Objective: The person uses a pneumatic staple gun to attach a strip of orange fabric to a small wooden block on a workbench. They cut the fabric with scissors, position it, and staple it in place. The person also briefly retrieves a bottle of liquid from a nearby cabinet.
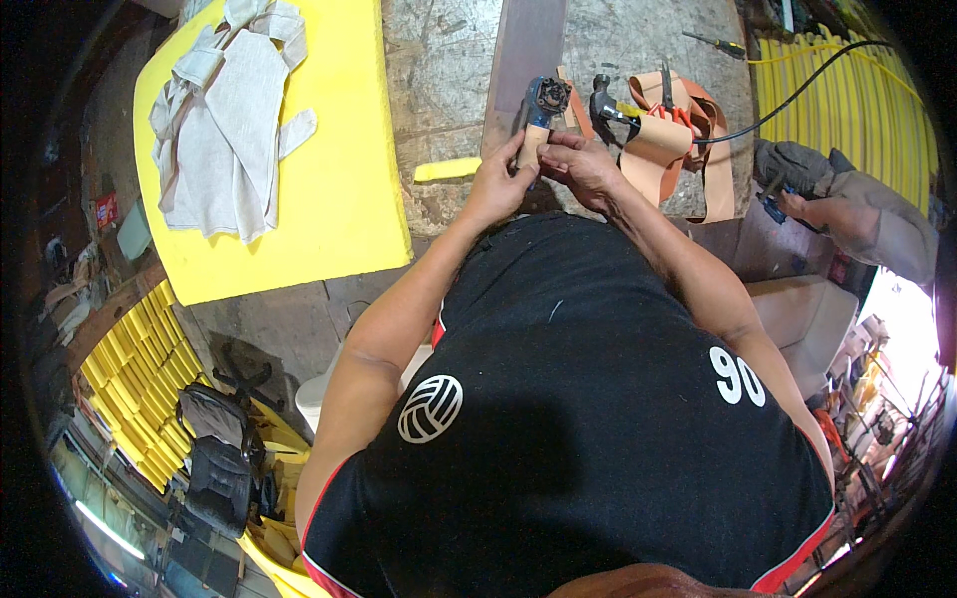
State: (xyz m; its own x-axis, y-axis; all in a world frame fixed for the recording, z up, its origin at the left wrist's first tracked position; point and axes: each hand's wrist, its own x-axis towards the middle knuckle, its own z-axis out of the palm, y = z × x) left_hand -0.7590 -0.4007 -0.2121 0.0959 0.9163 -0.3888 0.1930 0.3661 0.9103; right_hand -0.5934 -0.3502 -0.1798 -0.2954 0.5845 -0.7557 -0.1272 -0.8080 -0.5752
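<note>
A blue hand tool [546, 97] with a dark, round, worn-looking head is held upright over the near edge of the worktable. Around or against its handle lies a tan strip [534, 143], perhaps leather. My left hand [501, 181] closes on the handle from the left side. From the right, the curled fingers of my right hand [586, 167] pinch at the strip's edge; their tips are partly hidden. Just right of my right hand are a claw hammer [604, 104], loops of tan strap [660, 149] and orange-handled pliers [674, 108]. The exact kind of the blue tool cannot be made out.
A grey garment [227, 130] lies on a large yellow foam sheet [344, 199] at left. A small yellow foam piece [447, 169] is near my left hand. A screwdriver [716, 44] and black cord [797, 98] are at right, where another person's hand [795, 207] holds something blue.
</note>
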